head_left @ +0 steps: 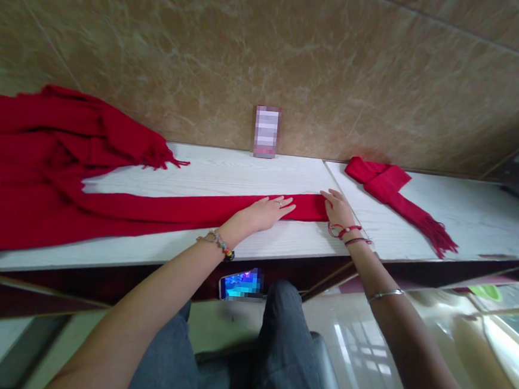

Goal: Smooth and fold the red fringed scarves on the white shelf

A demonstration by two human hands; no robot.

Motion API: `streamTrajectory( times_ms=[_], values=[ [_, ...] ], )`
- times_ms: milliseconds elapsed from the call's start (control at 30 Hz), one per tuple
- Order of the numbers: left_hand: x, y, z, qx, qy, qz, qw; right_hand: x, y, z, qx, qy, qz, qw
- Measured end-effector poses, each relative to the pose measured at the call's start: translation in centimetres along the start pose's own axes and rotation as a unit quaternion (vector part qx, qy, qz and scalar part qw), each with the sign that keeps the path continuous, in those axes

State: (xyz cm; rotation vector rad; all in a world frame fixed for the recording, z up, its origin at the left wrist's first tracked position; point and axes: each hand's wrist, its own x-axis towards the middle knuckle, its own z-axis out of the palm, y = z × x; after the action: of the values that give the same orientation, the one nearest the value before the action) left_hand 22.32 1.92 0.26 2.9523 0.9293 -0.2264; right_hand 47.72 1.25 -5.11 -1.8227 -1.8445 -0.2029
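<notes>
A long red scarf (181, 211) runs in a narrow folded strip across the white wood-grain table, widening into loose cloth at the left. My left hand (265, 212) lies flat on the strip, its fingers stretched to the right. At the strip's right end, my right hand (338, 208) rests with its fingers on the edge of the cloth; whether it pinches the fabric is hard to see. To the right lies a second red scarf piece (389, 196), folded over at the top, with a fringed end. A crumpled red cloth (80, 123) with a fringe is heaped at the back left.
A phone-shaped object (267, 131) with a blurred screen leans upright against the marbled wall (185, 51). Another phone (238, 285) with a lit screen is below the table's front edge, above my knees. A seam crosses the white table (216, 170) right of centre.
</notes>
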Motion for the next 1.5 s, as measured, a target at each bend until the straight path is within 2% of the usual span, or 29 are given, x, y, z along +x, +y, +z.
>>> streamTrajectory(
  times_ms=[100,167,267,367,433,567,667,867,933,1000,1100,1233,1333,1500],
  values=[
    [-0.7,-0.6,-0.1,0.011,-0.021,-0.028,0.999,-0.1,0.0,-0.1,0.006,0.013,0.005,1.0],
    [-1.1,-0.7,-0.3,0.011,-0.036,-0.027,0.999,-0.2,-0.1,-0.3,0.012,0.045,-0.01,0.999],
    [-1.6,-0.7,-0.8,-0.021,-0.065,-0.01,0.998,-0.7,-0.9,-1.0,0.031,0.077,-0.087,0.993],
    [-1.8,-0.5,-0.8,-0.059,-0.058,-0.016,0.996,-1.2,-1.7,-1.4,0.059,0.006,-0.179,0.982],
    [-1.8,-0.5,-0.4,-0.076,-0.04,-0.032,0.996,-1.2,-1.9,-1.2,0.069,-0.051,-0.206,0.975],
    [-2.0,-0.9,0.7,-0.085,-0.003,-0.03,0.996,-1.0,-1.6,-0.6,0.061,-0.091,-0.204,0.973],
    [-2.5,-1.2,1.0,-0.08,-0.001,-0.025,0.996,-1.0,-0.8,-0.8,0.048,-0.122,-0.21,0.969],
    [-3.4,-1.3,1.1,-0.084,-0.003,-0.039,0.996,-0.7,2.7,-3.1,0.027,-0.172,-0.203,0.964],
    [-3.5,-1.3,1.4,-0.084,0.0,-0.034,0.996,-0.1,3.0,-3.7,0.014,-0.181,-0.193,0.964],
    [-3.6,-1.2,1.5,-0.079,0.003,-0.03,0.996,0.4,2.0,-3.9,-0.004,-0.158,-0.173,0.972],
    [-3.5,-1.1,1.6,-0.072,0.011,-0.032,0.997,0.5,-1.4,-3.0,-0.025,-0.118,-0.144,0.982],
    [-3.7,-1.2,1.6,-0.074,0.016,-0.054,0.996,-0.3,-5.0,-1.3,-0.054,-0.17,-0.134,0.975],
    [-4.1,-2.0,1.9,-0.076,0.008,-0.068,0.995,-0.7,-5.3,-0.7,-0.054,-0.174,-0.142,0.973],
    [-4.9,-3.4,2.5,-0.062,0.035,-0.058,0.996,-0.8,-4.7,-1.0,-0.038,-0.153,-0.128,0.979]
  ],
)
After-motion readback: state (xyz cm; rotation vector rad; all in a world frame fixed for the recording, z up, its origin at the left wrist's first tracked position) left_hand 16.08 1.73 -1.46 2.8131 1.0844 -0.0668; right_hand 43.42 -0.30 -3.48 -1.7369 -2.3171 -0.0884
